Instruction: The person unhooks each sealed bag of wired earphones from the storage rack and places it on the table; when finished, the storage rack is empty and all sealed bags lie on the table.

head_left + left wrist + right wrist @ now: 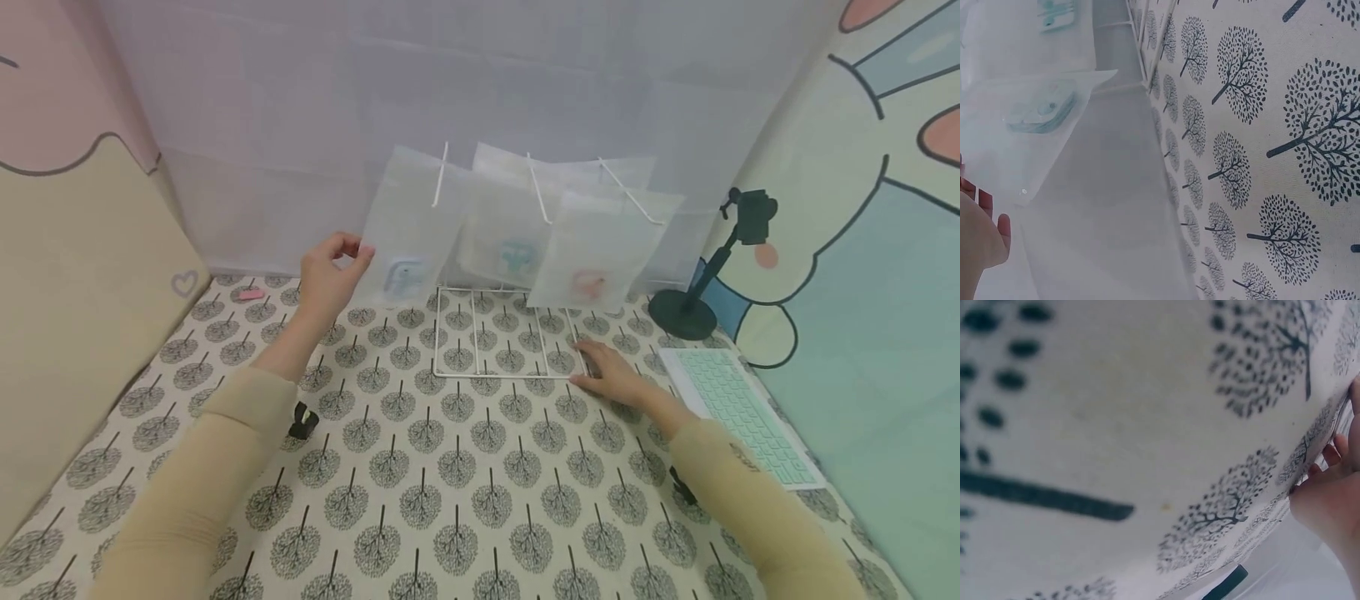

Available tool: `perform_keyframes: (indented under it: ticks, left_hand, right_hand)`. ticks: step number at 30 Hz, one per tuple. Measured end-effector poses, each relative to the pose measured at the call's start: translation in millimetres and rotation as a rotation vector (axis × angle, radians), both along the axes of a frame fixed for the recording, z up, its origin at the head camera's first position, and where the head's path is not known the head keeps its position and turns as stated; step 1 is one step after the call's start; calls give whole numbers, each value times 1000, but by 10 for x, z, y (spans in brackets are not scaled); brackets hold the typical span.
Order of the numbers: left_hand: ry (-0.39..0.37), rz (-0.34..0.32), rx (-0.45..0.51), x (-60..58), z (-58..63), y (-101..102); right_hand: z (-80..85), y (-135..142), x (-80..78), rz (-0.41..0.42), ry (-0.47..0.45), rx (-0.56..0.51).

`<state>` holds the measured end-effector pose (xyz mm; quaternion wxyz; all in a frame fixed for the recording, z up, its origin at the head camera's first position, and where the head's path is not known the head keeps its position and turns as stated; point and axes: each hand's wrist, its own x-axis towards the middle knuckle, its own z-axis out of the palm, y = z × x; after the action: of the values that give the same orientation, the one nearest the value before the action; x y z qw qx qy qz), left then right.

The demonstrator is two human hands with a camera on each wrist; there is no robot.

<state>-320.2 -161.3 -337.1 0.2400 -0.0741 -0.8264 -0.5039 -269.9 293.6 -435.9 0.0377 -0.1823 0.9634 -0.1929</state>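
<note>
A frosted plastic bag [417, 218] with a blue cartoon shape hangs at the left of a white wire rack [510, 377]. My left hand [330, 268] pinches its left edge between thumb and fingers. In the left wrist view that hand [982, 234] is partly cut off beside the bag [1019, 147]. My right hand [611, 377] holds the front right corner of the rack's base, thumb in front and fingers over the side wire. The right wrist view catches the right hand [1329, 487] low against the cloth, its fingers partly hidden.
Other frosted bags hang on the rack, including one with a teal shape [517, 254] and one with a red shape [592, 279]. A black stand [684, 312] and a mint keyboard [742, 412] are at the right. A small pink block [251, 294] lies far left on the tree-print cloth [457, 500].
</note>
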Motion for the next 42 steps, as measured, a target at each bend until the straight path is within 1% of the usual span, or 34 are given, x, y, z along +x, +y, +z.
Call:
perform_keyframes:
  ticks: [3, 8, 13, 16, 19, 22, 28, 31, 34, 37, 42]
  left_hand:
    - [34, -6, -3, 98, 37, -26]
    - [89, -14, -76, 300, 133, -93]
    - [93, -1, -165, 524, 234, -162]
    - [88, -7, -194, 641, 279, -192]
    - [98, -3, -209, 750, 310, -222]
    - [123, 18, -230, 864, 348, -239]
    - [220, 66, -288, 1057, 424, -257]
    - [278, 79, -295, 1138, 451, -272]
    - [316, 79, -284, 1238, 494, -282]
    - [333, 91, -289, 1346, 556, -285]
    - [318, 116, -285, 1524, 670, -294]
  right_hand:
    - [-20, 1, 8, 7, 3, -14]
    - [-69, -36, 7, 8, 5, -25]
    - [-85, -101, -15, 28, 27, -48]
    - [-96, -122, -29, 25, 35, -43]
    - [-109, -133, -37, 25, 37, -34]
    - [-115, -134, -46, 22, 34, -28]
    - [-118, -125, -45, -4, 31, -12]
    - [-118, -120, -35, -10, 19, -3]
    - [-117, -120, -26, -9, 9, -5]
    - [-119, -113, -25, -8, 9, -11]
    - [-137, -85, -42, 5, 15, -1]
